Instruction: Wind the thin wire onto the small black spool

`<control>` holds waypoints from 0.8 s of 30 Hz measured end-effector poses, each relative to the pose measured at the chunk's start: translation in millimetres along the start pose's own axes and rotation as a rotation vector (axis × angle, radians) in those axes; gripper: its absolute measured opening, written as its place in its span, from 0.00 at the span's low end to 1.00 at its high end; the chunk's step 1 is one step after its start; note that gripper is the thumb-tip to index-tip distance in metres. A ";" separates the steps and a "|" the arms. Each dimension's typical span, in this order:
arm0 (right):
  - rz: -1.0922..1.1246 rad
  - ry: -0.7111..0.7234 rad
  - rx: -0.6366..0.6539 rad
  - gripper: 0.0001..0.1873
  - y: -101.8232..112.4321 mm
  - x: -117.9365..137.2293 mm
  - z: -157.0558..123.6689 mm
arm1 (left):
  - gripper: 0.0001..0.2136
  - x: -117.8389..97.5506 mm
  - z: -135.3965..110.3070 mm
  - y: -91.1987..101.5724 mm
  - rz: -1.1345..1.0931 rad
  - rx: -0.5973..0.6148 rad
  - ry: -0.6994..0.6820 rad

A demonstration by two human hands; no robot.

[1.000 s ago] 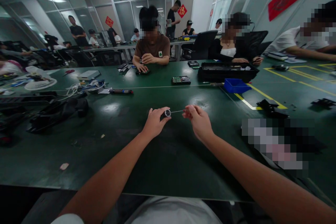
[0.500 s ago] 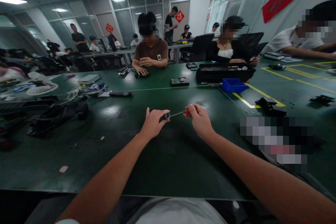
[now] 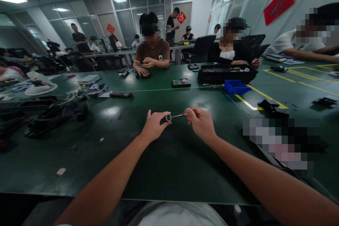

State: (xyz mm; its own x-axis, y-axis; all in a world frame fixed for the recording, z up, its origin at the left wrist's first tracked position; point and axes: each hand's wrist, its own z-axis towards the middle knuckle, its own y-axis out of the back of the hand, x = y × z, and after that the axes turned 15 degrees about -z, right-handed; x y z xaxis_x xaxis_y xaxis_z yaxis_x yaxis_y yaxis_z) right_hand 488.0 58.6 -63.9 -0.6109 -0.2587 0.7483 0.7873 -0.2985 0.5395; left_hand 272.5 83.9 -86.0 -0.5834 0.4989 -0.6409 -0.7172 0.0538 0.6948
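Between the thumb and fingers of my left hand (image 3: 153, 126) is a small black cylindrical part (image 3: 168, 117), its round, light-rimmed end turned toward me. My right hand (image 3: 200, 123) is closed on a thin screwdriver (image 3: 177, 115) with a reddish handle, mostly hidden by the fingers. The metal shaft runs leftward to the rim of the cylindrical part; I cannot tell whether the tip is inside or only touching. Both hands are above the green table (image 3: 169, 169).
Ahead lie a hard drive (image 3: 181, 82), a blue bin (image 3: 236, 87) and a long black tray (image 3: 227, 73). A dark pen-shaped tool (image 3: 121, 94) and black casings (image 3: 58, 116) are on the left. Black brackets (image 3: 274, 108) lie right. Across the table, a person (image 3: 152, 51) handles another drive.
My right hand has turned slightly and lowered a little, showing the screwdriver's reddish handle end. The round end of the cylindrical part now faces me more fully.
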 end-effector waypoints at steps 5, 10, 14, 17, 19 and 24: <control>-0.051 0.064 -0.022 0.17 1.9 5.5 -4.5 | 0.17 -0.5 0.0 -0.9 -0.013 0.009 0.020; -0.071 0.028 -0.038 0.17 -0.4 4.7 -3.5 | 0.18 -0.4 -0.3 -0.9 -0.042 -0.011 0.030; -0.085 0.002 -0.001 0.20 -1.7 2.7 -1.9 | 0.17 0.0 -0.8 -1.3 -0.024 0.001 0.022; -0.047 0.078 0.008 0.15 -3.4 1.4 -3.7 | 0.17 0.4 -1.1 -1.2 -0.004 0.019 0.026; -0.023 0.136 0.027 0.12 -3.7 1.4 -5.3 | 0.17 1.1 -1.4 -1.2 0.003 0.019 0.027; -0.098 0.121 0.037 0.18 -1.3 4.4 -7.1 | 0.18 3.7 -1.6 -2.4 -0.002 0.022 0.015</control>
State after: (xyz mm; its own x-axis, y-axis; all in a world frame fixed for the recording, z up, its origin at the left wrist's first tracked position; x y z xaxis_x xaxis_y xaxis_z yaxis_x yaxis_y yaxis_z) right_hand 483.7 51.3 -64.0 -0.6888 -0.3396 0.6405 0.7246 -0.2940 0.6233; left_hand 271.4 84.2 -90.5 -0.5879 0.4861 -0.6466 -0.7096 0.0738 0.7007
